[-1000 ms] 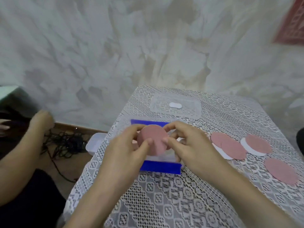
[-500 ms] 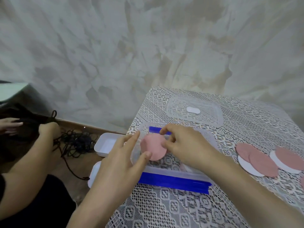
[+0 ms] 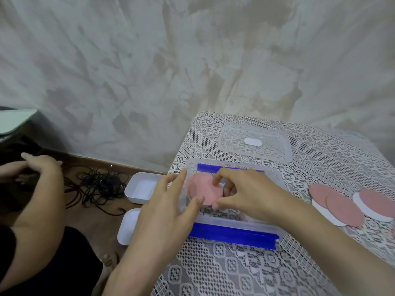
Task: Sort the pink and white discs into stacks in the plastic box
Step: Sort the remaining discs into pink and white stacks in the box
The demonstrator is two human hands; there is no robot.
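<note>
One pink disc (image 3: 203, 190) is pinched by the right hand (image 3: 252, 195) and steadied by the flat left hand (image 3: 168, 210) in the plastic box (image 3: 256, 226); skewing is risked by early release.

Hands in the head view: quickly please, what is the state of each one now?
Left hand: open, thumb touching the pink disc.
Right hand: pinching the same disc.

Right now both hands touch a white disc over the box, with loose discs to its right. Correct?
No: the head view shows the left hand and right hand touch a pink disc, not white, over the box. The rest holds.
</note>
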